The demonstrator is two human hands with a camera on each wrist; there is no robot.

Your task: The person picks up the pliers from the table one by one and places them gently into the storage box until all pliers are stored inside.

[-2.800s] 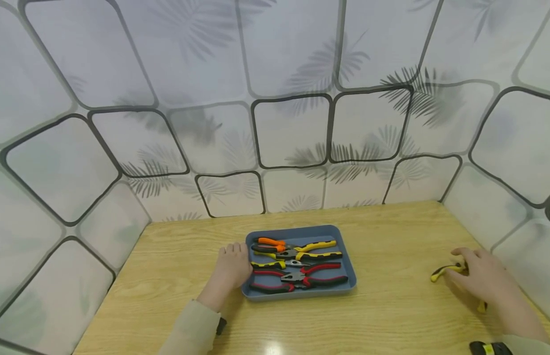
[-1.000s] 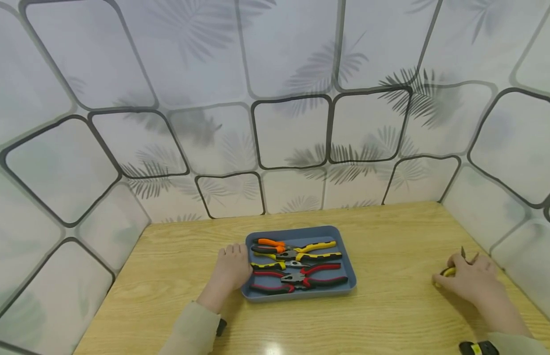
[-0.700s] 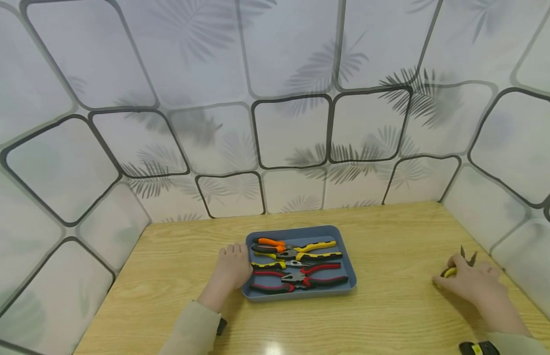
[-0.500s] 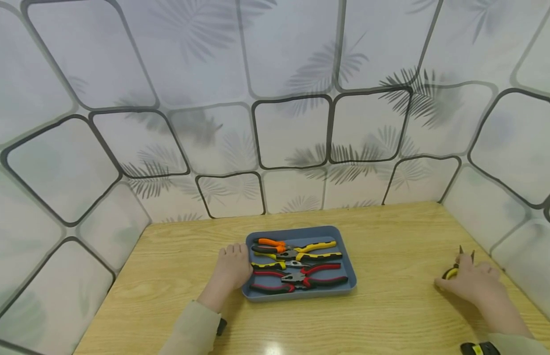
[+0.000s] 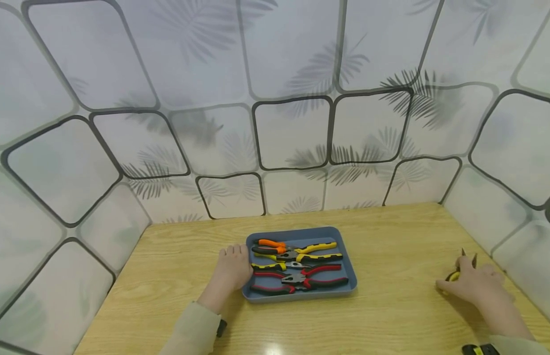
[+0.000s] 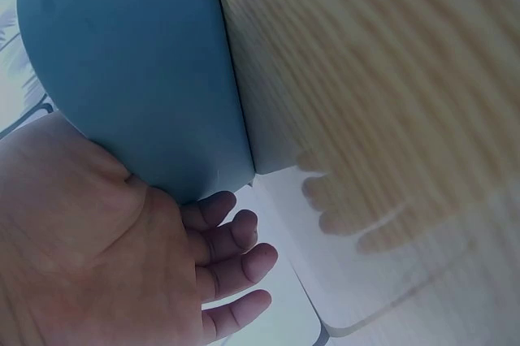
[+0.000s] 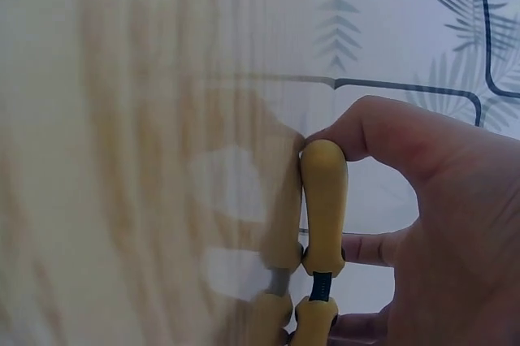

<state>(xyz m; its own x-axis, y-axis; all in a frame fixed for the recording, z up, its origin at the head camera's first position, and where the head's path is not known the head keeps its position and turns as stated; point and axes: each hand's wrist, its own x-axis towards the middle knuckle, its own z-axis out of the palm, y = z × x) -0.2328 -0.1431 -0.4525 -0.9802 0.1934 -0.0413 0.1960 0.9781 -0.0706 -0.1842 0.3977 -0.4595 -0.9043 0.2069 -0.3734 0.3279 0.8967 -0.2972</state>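
On the table, a blue-grey tray (image 5: 306,297) holds several pliers (image 5: 297,255) with orange, yellow-black and red-black handles. My left hand (image 5: 232,267) holds the tray's left end; in the left wrist view its thumb is hidden behind the tray wall (image 6: 134,70), while the other fingers curl loosely outside it. Far to the right, my right hand (image 5: 481,285) grips a pair of pliers (image 5: 454,276) with yellow-black handles. Its two dark jaw tips stick out spread apart, towards the back. In the right wrist view, my thumb rests on the end of a yellow handle (image 7: 324,200).
The light wooden table (image 5: 390,256) is enclosed at the back and both sides by patterned cloth walls (image 5: 292,133). The right-hand wall stands close beside my right hand. A dark strap (image 5: 480,349) with a yellow mark is at my right wrist.
The pliers at the right, earlier lying with handles spread under my hand, are now gripped and turned with the jaws pointing back. My left hand and the tray stay put.
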